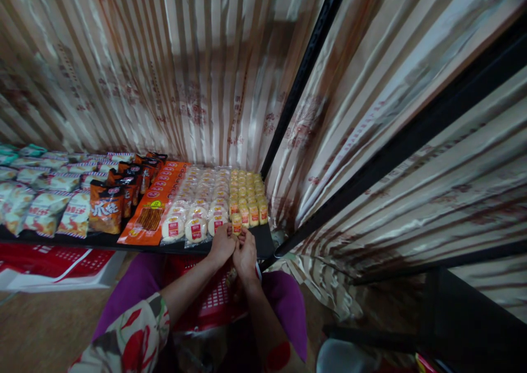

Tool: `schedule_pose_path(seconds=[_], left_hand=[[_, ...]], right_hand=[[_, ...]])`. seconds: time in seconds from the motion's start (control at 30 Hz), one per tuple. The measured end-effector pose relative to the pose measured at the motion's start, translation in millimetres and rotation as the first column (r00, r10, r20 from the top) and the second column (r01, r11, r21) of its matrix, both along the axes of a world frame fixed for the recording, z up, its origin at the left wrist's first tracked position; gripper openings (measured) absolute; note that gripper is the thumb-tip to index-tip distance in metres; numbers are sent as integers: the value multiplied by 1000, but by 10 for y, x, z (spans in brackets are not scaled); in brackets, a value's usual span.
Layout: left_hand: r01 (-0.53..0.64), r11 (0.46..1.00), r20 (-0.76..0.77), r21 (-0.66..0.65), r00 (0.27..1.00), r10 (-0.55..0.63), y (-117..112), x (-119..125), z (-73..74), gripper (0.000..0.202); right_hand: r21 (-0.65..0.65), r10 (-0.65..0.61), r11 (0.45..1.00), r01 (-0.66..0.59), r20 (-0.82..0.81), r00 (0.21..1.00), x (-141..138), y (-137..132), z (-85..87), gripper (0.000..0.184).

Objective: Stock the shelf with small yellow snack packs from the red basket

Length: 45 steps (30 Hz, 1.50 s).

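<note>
My left hand (223, 245) and my right hand (246, 252) meet at the shelf's front edge, fingers bent and closed. Between their fingertips is a small yellow snack packet (236, 223) with a red label, upright at the near end of a row. Several rows of matching yellow packets (253, 197) stand behind it and to its right. Just left of my hands lie rows of round white crackers in clear wrappers (195, 229) with red labels. The black shelf (263, 238) carries them all.
Further left are an orange strip of snack packs (150, 214), orange-and-black bags (106, 205) and pale snack bags (45, 211). A black metal post (304, 71) rises at the shelf's right corner. Pleated curtain (197, 77) hangs behind. A red basket (206, 307) sits below, between the knees.
</note>
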<state>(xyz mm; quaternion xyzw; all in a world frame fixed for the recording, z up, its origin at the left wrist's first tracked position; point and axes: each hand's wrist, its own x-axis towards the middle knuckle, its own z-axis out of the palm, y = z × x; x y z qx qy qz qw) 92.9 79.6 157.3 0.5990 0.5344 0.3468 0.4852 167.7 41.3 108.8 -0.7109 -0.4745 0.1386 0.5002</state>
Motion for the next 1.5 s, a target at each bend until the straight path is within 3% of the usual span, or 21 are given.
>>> schedule_pose_path(seconds=[0.27, 0.57, 0.8, 1.5], left_hand=[[-19, 999, -80, 43, 997, 22, 28, -12, -21, 34], [-22, 1000, -22, 13, 1000, 23, 72, -35, 43, 31], [-43, 999, -43, 6, 998, 43, 103, -31, -15, 31], [-46, 998, -164, 51, 985, 54, 145, 29, -26, 32]], right_hand=[[5, 11, 1000, -11, -6, 1000, -20, 19, -11, 35], [-19, 16, 1000, -15, 16, 1000, -73, 75, 55, 38], [-12, 6, 1000, -6, 48, 999, -68, 93, 60, 40], [-4, 33, 999, -33, 121, 992, -26, 133, -92, 40]])
